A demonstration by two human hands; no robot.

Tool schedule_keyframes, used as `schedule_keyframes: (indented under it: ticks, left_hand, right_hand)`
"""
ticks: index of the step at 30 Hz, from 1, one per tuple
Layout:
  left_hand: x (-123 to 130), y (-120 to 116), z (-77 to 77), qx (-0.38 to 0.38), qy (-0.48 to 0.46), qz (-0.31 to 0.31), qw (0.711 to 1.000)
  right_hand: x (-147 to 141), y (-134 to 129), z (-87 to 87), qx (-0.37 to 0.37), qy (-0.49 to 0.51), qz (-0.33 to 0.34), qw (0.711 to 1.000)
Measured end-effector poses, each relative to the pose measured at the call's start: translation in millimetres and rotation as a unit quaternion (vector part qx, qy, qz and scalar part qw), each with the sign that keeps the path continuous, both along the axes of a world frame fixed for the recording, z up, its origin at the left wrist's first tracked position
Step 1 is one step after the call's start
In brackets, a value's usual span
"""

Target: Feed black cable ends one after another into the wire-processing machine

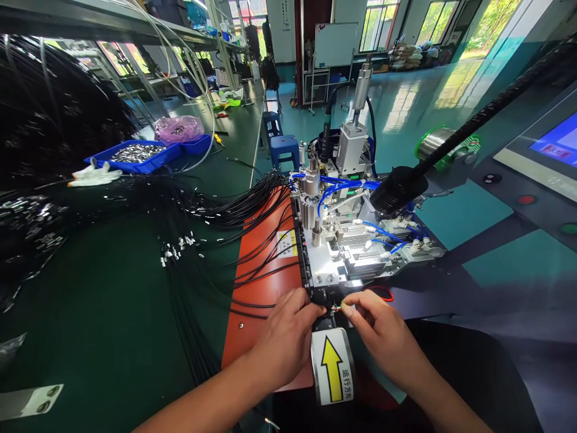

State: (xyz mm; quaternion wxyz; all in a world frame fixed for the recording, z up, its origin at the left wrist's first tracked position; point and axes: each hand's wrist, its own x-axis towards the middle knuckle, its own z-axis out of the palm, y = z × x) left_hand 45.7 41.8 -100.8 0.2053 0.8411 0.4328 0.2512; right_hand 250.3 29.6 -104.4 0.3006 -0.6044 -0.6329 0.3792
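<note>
My left hand point(291, 322) is closed at the near left corner of the machine, its thumb and fingers pressed together around a black cable point(252, 304) that runs in from the left. My right hand point(383, 328) pinches thin wires at the cable's stripped end point(334, 308), just right of my left fingertips. Fine detail of that end is too small to make out. Both hands are beside the machine's front edge, above a white plate with a yellow arrow point(332, 365). Several more black cables lie across the orange panel point(270, 240), leading into the machine point(331, 255).
On the green bench at left lie bundles of black cables point(216, 204) with metal ends. A blue tray point(135, 157) holds small metal parts, near a white glove point(94, 174). A black flexible arm point(473, 120) crosses over the machine. A solder-like wire spool point(444, 147) and control panel stand right.
</note>
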Motion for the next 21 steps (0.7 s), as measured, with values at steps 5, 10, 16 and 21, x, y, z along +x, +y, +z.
schedule_keyframes:
  ticks: [5, 10, 16, 21]
  left_hand:
    - [0.4, 0.1, 0.5, 0.014, -0.001, 0.000, 1.000]
    - [0.6, 1.3, 0.4, 0.020, -0.003, -0.006, 1.000]
    - [-0.1, 0.8, 0.7, 0.031, 0.004, -0.006, 1.000]
    - [0.9, 1.0, 0.8, 0.030, 0.008, -0.003, 1.000]
  right_hand:
    - [1.0, 2.8, 0.8, 0.043, 0.002, 0.042, 0.998]
    - [-0.4, 0.4, -3.4, 0.066, -0.007, 0.042, 0.997]
    - [-2.3, -1.6, -6.3, 0.090, -0.029, 0.030, 0.995]
    - [-4.9, 2.3, -5.2, 0.105, -0.041, 0.034, 0.993]
